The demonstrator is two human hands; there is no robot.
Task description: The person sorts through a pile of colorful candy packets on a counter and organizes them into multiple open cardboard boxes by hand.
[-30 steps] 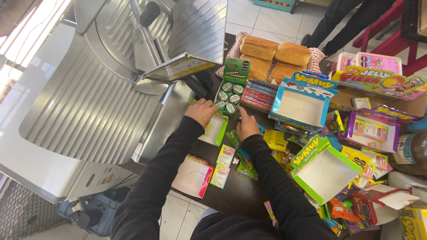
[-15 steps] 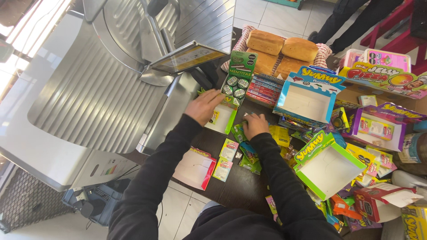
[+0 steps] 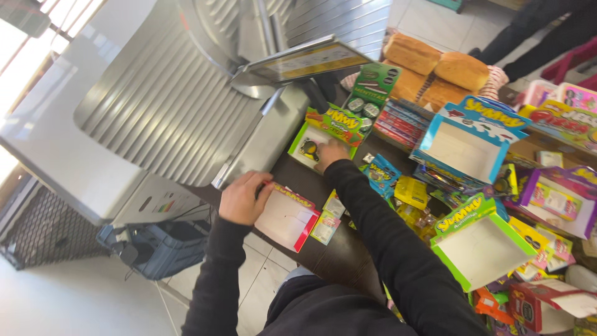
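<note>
While the left hand (image 3: 244,198) clasps the near edge of a flat red-rimmed white cardboard box (image 3: 287,217) at the dark counter's (image 3: 339,255) edge, the right hand (image 3: 331,154) rests, fingers curled, on a green-rimmed open candy box (image 3: 323,134) beside the steel slicer (image 3: 174,106).

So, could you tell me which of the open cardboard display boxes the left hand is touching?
The flat red-edged cardboard box at the counter's near edge; the left hand rests on its end, unlike the green and blue ones.
</note>
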